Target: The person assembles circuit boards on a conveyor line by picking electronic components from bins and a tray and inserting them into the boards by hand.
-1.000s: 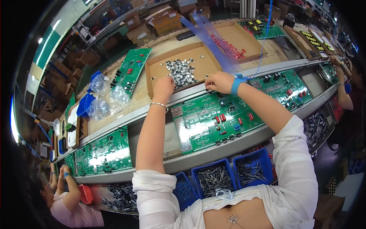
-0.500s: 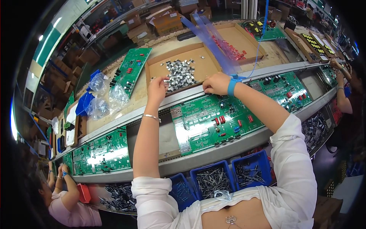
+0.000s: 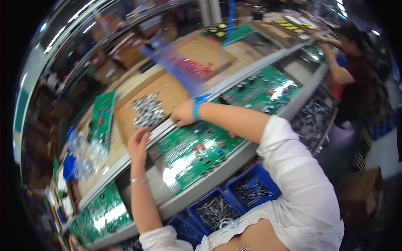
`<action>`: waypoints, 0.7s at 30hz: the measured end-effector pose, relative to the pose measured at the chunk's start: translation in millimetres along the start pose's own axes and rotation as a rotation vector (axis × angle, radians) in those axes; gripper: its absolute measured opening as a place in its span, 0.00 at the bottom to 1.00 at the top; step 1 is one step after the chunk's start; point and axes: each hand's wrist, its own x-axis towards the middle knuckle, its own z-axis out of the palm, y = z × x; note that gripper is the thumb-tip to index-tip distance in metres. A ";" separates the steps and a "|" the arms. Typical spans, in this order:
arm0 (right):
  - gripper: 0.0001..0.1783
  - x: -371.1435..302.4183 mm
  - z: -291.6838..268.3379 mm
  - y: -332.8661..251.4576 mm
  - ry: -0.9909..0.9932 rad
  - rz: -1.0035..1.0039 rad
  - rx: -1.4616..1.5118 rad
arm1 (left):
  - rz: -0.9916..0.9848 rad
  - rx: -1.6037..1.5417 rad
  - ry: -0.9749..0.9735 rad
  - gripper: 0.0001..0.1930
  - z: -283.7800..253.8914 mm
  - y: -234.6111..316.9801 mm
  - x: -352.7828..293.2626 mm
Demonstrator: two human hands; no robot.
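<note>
A shallow cardboard tray [image 3: 176,85] holds a heap of small silver and black parts [image 3: 148,109]. At its near left corner, beside the heap, is my left hand [image 3: 137,145]. Its fingers are curled together, and blur hides anything small between them. My right hand [image 3: 183,114], with a blue wrist strap, is bent down at the tray's near right corner, over the metal rail. Its fingertips are pressed together, and whatever they hold is hidden. Just below that hand lies a green circuit board [image 3: 188,154] carrying red and blue components.
Other green boards [image 3: 102,213] lie along the rail. Blue bins [image 3: 255,186] of leaded parts stand near my waist. A second cardboard tray [image 3: 209,48] holds red parts beside a blue plastic strip [image 3: 178,69]. Clear bags [image 3: 83,157] lie left. Another person [image 3: 351,79] works at right.
The view has tilted and swung, so the bench now slants more steeply and is blurred. Both hands appear lower and farther left in the picture, still beside the tray and rail.
</note>
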 end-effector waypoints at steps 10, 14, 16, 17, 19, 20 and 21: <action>0.17 26.0 -18.9 29.2 0.209 0.267 0.239 | 0.010 0.058 0.018 0.09 23.7 13.3 -3.9; 0.18 52.0 -5.4 14.3 -0.084 0.279 0.173 | 0.058 0.009 -0.073 0.10 3.0 -3.9 -13.9; 0.17 60.1 7.7 14.3 -0.104 0.294 0.193 | 0.098 -0.030 -0.115 0.12 -2.9 -9.6 -19.5; 0.17 63.3 13.6 7.9 -0.091 0.307 0.266 | 0.112 -0.044 -0.132 0.14 -9.6 -11.2 -25.2; 0.16 68.4 20.8 0.4 -0.016 0.295 0.260 | 0.076 -0.057 -0.102 0.16 -11.9 -11.5 -32.8; 0.16 71.9 22.1 -8.4 -0.028 0.284 0.265 | 0.066 -0.065 -0.124 0.17 -18.2 -13.0 -34.3; 0.13 73.4 22.5 -15.2 0.025 0.321 0.298 | 0.054 -0.065 -0.118 0.17 -24.4 -14.3 -36.7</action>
